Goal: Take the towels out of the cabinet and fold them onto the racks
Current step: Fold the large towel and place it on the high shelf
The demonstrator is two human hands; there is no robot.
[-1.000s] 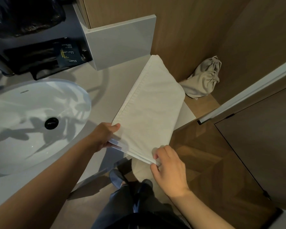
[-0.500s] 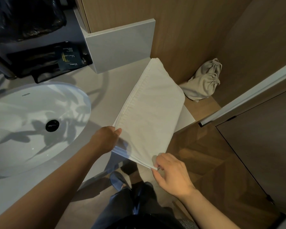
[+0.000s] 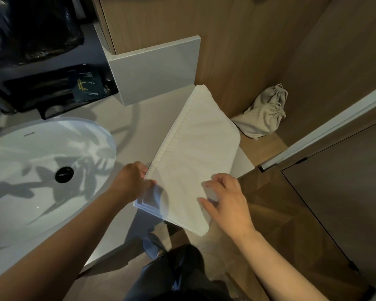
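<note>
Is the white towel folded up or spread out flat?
Folded. The white cloth towel shows several stacked layer edges at its near end, beside the left hand gripping it.

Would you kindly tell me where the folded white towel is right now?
In the head view, the folded white towel lies mid-frame on the grey counter, between the sink on its left and the beige drawstring bag on its right.
</note>
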